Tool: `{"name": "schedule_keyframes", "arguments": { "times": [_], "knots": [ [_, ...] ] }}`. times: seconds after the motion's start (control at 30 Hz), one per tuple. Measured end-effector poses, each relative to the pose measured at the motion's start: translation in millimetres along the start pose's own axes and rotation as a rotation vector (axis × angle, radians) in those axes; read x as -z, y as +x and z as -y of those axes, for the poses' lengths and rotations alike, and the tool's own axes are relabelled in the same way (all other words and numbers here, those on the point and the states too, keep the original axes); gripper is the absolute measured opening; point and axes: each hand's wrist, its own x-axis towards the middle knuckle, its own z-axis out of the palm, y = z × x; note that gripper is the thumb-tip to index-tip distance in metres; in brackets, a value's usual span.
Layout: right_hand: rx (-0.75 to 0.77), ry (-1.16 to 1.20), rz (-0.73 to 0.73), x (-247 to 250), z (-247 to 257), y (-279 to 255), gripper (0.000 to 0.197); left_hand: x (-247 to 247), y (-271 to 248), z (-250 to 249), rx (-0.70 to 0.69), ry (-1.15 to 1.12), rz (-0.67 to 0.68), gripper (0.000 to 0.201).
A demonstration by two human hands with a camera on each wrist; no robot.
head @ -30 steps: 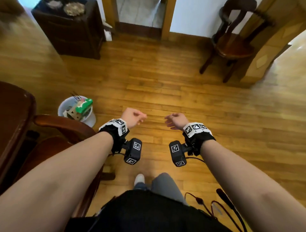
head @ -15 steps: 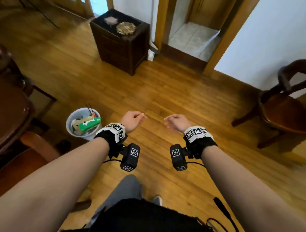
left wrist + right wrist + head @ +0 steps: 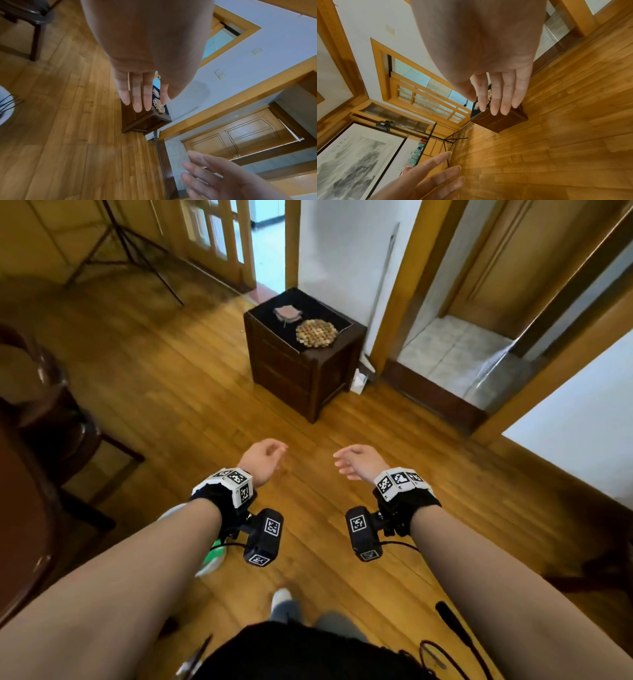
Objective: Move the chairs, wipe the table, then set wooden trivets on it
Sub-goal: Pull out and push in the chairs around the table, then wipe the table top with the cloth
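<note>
From the head view we see the round trivet of small pale wooden blocks [image 3: 317,334] lying flat on the dark cloth atop the dark brown wooden cabinet [image 3: 301,371], beside a small pinkish folded cloth [image 3: 287,312]; its rim is scalloped and its face a honeycomb of light tan pieces; our left hand [image 3: 262,460] and right hand [image 3: 359,462] hang over the wooden plank floor [image 3: 171,392], well short of the cabinet, fingers relaxed and holding nothing. From the left wrist we see straight, loose fingers [image 3: 137,97] and a slice of the trivet [image 3: 158,105] just past them. From the right wrist the fingers [image 3: 505,94] are likewise extended and empty; the trivet [image 3: 489,94] peeps between them.
</note>
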Motion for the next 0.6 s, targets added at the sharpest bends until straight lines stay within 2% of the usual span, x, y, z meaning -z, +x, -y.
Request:
{"name": "schedule_keyframes", "arguments": {
  "times": [0.27, 0.43, 0.6],
  "knots": [
    [-0.042, -0.002, 0.004, 31, 80, 162, 0.022, 49, 171, -40, 0.012, 0.081, 0.048, 0.027],
    [-0.024, 0.015, 0.001, 60, 136, 284, 0.021, 83, 300, -64, 0.043, 0.108, -0.035, 0.03],
    [-0.041, 0.018, 0.035, 87, 214, 402, 0.03, 125, 420, -104, 0.061, 0.088, -0.127, 0.028]
  ]
}}
